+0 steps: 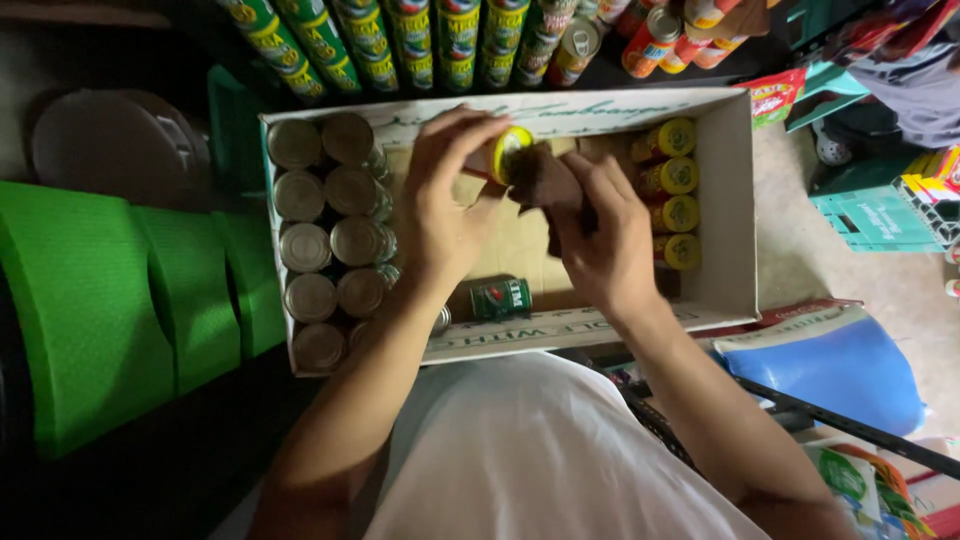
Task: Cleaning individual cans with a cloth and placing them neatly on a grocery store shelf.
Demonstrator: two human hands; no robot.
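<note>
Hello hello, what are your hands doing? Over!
Left hand grips yellow-lidded can. Right hand presses dark cloth on it, over cardboard box. Nothing in the way.

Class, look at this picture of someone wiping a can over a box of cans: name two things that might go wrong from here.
1. The left hand holds the yellow-lidded can only at its end while the right hand rubs it with a brown cloth; it might slip and drop into the cardboard box.
2. A falling can could knock the silver-topped cans or dent the green can lying below.
</note>
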